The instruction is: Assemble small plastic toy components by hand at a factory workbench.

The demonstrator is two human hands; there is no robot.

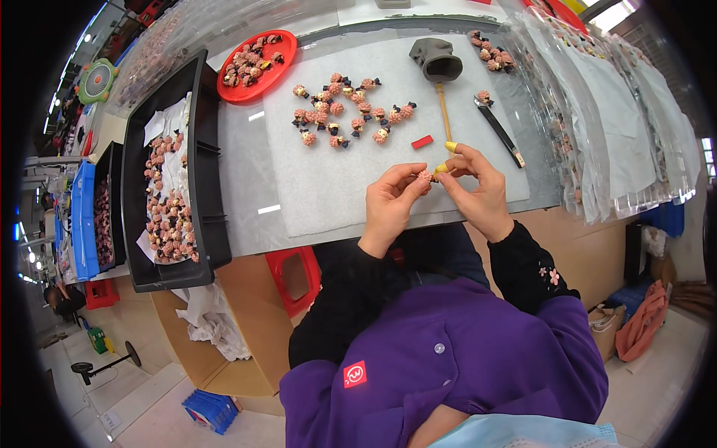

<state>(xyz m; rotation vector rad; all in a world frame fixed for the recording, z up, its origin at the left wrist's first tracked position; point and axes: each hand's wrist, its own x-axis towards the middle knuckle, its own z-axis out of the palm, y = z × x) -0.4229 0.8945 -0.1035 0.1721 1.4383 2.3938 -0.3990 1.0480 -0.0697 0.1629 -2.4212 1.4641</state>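
My left hand (pixel 392 201) and my right hand (pixel 478 187) meet over the near edge of a white mat (pixel 328 179). Together they pinch one small pink flower-shaped ornament (pixel 426 176). Yellow rubber finger covers sit on two fingertips of my right hand. Beyond the hands, several of the same pink ornaments with dark and gold parts (pixel 347 112) lie loose on the mat. A thin wooden stick (pixel 444 112) and a small red block (pixel 422 142) lie just past my right hand.
A red plate of ornaments (pixel 258 66) stands at the back left. A long black tray (pixel 168 179) holds many more at the left. A grey pouch (pixel 437 60), black tweezers (pixel 500 133) and stacked clear plastic sheets (pixel 597 112) lie at the right.
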